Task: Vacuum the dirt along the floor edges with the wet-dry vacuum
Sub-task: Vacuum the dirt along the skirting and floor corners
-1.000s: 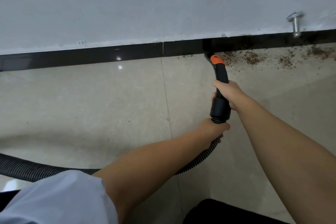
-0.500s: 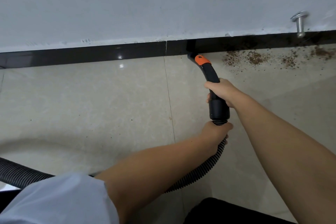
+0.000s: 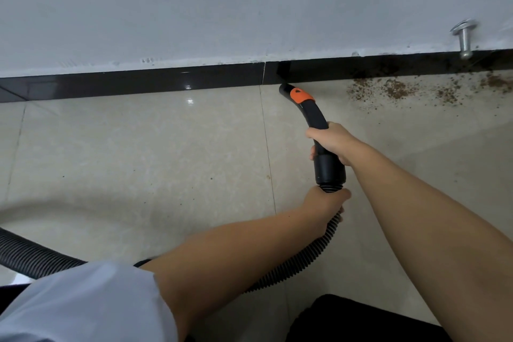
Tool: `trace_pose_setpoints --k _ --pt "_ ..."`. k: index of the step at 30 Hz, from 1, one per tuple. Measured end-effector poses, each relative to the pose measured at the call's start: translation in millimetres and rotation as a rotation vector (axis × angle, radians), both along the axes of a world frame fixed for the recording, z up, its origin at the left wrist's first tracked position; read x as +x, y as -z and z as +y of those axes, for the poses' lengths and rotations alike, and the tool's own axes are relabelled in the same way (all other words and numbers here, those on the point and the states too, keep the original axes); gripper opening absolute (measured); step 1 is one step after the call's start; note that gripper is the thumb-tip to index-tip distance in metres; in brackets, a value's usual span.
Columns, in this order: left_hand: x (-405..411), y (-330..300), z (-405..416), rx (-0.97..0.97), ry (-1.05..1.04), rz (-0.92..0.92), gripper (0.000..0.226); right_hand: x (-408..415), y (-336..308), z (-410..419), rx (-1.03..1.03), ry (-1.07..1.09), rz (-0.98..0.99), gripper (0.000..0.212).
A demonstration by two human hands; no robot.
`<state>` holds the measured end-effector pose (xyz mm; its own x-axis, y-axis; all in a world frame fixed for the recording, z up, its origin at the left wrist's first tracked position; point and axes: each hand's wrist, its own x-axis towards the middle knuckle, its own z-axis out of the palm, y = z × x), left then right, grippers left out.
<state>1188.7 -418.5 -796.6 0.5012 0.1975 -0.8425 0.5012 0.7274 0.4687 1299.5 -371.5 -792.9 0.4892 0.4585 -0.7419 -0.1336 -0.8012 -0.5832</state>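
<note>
The right hand point(image 3: 334, 144) grips the black vacuum handle point(image 3: 316, 125), whose orange-banded nozzle tip point(image 3: 286, 89) meets the black baseboard point(image 3: 138, 83) at the floor point(image 3: 138, 161) edge. The left hand point(image 3: 324, 203) holds the ribbed hose point(image 3: 299, 261) just below the handle. Brown dirt point(image 3: 394, 90) lies to the right, near a metal doorstop point(image 3: 464, 39).
</note>
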Motion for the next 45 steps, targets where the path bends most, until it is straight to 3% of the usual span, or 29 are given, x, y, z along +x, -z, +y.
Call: trace_pose_setpoints --k 4,9,16,24,32,40,45 --pt "-7.7 3.2 -17.9 0.012 0.171 0.017 0.017 -4.5 3.6 -33.2 -0.003 0.116 -0.021 0.018" --pt "-10.9 5.1 -32.8 0.054 0.455 0.021 0.014 -3.4 13.6 -82.1 0.013 0.457 -0.071 0.015" --pt "-4.0 1.2 -23.6 0.062 0.586 -0.026 0.017 7.2 17.0 -95.1 -0.087 0.672 -0.141 0.016" --pt "5.7 3.2 18.7 0.009 0.567 -0.054 0.022 14.0 7.0 -51.9 -0.118 0.676 -0.18 0.022" --pt "0.2 5.0 44.6 -0.043 0.46 -0.052 0.009 7.8 1.5 -8.9 -0.137 0.565 -0.173 0.023" --pt "-13.1 14.7 32.6 0.054 0.628 -0.028 0.017 -6.8 18.9 -39.0 -0.068 0.671 -0.16 0.019" --pt "-8.3 4.6 7.2 0.079 0.62 -0.031 0.013 -1.0 12.4 -61.6 -0.059 0.647 -0.122 0.022"
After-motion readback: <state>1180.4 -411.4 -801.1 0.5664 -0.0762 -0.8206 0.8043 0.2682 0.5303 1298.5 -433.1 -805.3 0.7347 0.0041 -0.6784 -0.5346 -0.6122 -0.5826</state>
